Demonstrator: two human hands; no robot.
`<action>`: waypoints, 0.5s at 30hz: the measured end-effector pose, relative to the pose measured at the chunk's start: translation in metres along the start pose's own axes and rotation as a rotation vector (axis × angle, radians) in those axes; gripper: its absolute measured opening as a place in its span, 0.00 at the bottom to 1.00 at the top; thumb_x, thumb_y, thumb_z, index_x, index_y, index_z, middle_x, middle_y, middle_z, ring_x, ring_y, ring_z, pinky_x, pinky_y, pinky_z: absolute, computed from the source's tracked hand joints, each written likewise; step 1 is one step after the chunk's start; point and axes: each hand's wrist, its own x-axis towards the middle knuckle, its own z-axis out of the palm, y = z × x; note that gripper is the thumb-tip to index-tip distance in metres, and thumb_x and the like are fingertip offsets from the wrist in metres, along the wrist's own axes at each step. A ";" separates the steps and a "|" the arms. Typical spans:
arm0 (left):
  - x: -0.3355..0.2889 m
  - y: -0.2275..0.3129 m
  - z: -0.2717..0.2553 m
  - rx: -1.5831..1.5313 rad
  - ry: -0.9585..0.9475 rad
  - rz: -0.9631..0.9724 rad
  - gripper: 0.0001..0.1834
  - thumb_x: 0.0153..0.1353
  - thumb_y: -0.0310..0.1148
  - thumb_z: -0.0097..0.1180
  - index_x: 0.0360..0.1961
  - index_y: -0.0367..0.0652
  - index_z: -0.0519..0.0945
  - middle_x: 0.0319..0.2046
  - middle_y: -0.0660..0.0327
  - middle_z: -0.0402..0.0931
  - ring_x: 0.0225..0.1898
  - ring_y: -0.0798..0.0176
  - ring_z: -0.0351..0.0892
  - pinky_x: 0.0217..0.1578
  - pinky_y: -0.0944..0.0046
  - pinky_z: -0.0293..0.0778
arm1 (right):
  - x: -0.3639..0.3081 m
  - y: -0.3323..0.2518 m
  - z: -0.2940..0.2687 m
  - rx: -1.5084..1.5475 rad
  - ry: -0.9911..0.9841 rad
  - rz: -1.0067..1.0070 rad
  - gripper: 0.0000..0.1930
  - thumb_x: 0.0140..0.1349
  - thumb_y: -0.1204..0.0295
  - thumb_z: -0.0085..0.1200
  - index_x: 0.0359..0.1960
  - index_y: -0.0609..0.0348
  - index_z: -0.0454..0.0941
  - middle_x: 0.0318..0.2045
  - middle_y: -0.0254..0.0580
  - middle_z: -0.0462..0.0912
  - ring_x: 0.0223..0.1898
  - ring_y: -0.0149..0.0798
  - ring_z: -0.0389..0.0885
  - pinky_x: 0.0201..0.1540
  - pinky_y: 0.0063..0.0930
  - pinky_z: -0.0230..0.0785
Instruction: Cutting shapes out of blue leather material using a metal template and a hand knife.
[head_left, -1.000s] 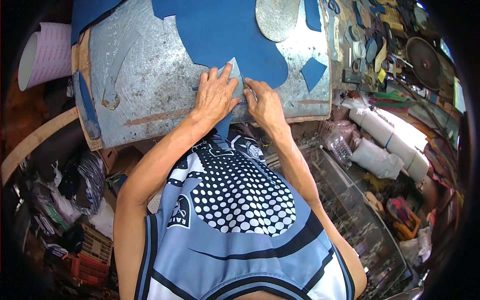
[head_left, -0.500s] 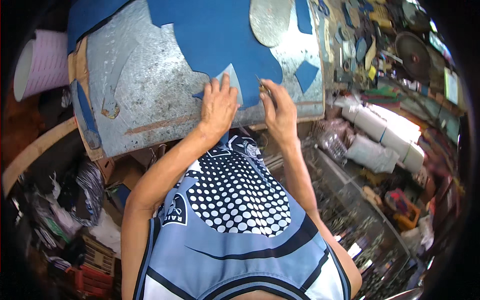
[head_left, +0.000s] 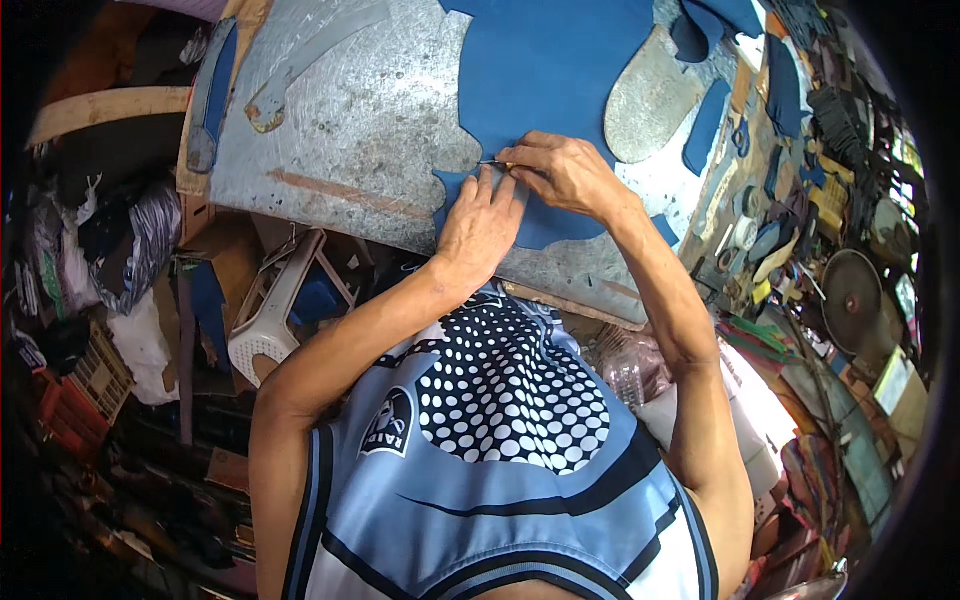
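Observation:
A blue sheet of leather-like material (head_left: 540, 70) with cut, curved edges lies over a scratched grey metal work surface (head_left: 400, 90). My left hand (head_left: 478, 226) rests flat near the sheet's lower left corner, fingers stretched out and pressing down; a pale template lies under it, mostly hidden. In my right hand (head_left: 570, 170), the fingers pinch a small thin pointed tool (head_left: 488, 162). Its tip points left, just above the left fingertips, at the sheet's notched edge. Whether it is a knife or an awl I cannot tell.
A grey sole-shaped plate (head_left: 650, 100) lies on the sheet's right side, near a blue offcut (head_left: 707, 128). Grey strips (head_left: 310, 60) lie at the left. Tools and scraps, with a round dark disc (head_left: 853, 303), crowd the far right. A white stool (head_left: 265, 335) stands below the table edge.
My right hand has moved left with the tool, from the sheet's right part to just above my left fingertips. The view has turned, shifting the table. My left hand stays pressed flat.

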 end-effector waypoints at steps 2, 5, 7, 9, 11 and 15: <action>0.000 0.002 0.000 0.014 0.017 -0.006 0.13 0.58 0.32 0.54 0.41 0.38 0.83 0.58 0.50 0.72 0.62 0.44 0.70 0.55 0.53 0.65 | 0.001 0.002 0.000 -0.026 -0.013 -0.010 0.11 0.60 0.71 0.57 0.43 0.57 0.84 0.38 0.43 0.84 0.40 0.50 0.83 0.42 0.41 0.77; 0.001 0.003 -0.001 0.022 -0.010 -0.020 0.13 0.57 0.33 0.56 0.41 0.39 0.83 0.58 0.51 0.72 0.62 0.46 0.70 0.56 0.52 0.64 | -0.001 0.001 0.002 -0.022 0.027 -0.028 0.11 0.60 0.71 0.57 0.44 0.56 0.84 0.38 0.43 0.84 0.39 0.50 0.83 0.41 0.42 0.76; 0.002 0.003 -0.004 0.027 -0.057 -0.019 0.14 0.56 0.35 0.59 0.42 0.40 0.83 0.59 0.52 0.72 0.63 0.47 0.68 0.56 0.52 0.63 | -0.002 0.001 0.002 -0.039 0.025 -0.027 0.12 0.60 0.72 0.56 0.44 0.56 0.84 0.38 0.43 0.83 0.39 0.51 0.83 0.40 0.42 0.76; 0.002 0.002 -0.008 -0.012 -0.093 -0.022 0.14 0.56 0.36 0.60 0.42 0.41 0.82 0.60 0.52 0.71 0.64 0.48 0.67 0.56 0.52 0.63 | -0.003 0.002 0.003 -0.058 0.026 -0.021 0.12 0.60 0.72 0.56 0.45 0.56 0.84 0.38 0.43 0.83 0.39 0.51 0.83 0.40 0.43 0.76; 0.001 0.001 -0.009 -0.052 -0.129 -0.027 0.15 0.56 0.37 0.62 0.42 0.42 0.82 0.60 0.52 0.71 0.65 0.48 0.66 0.56 0.52 0.63 | -0.004 0.004 0.004 -0.085 0.009 -0.033 0.13 0.60 0.73 0.56 0.46 0.54 0.83 0.39 0.43 0.83 0.39 0.51 0.83 0.40 0.43 0.76; -0.001 -0.002 -0.006 -0.052 -0.121 -0.028 0.16 0.56 0.40 0.64 0.43 0.42 0.81 0.64 0.55 0.69 0.65 0.49 0.66 0.56 0.52 0.63 | -0.006 0.011 -0.006 -0.128 -0.030 -0.039 0.13 0.60 0.73 0.56 0.47 0.53 0.83 0.38 0.43 0.82 0.39 0.51 0.83 0.40 0.43 0.76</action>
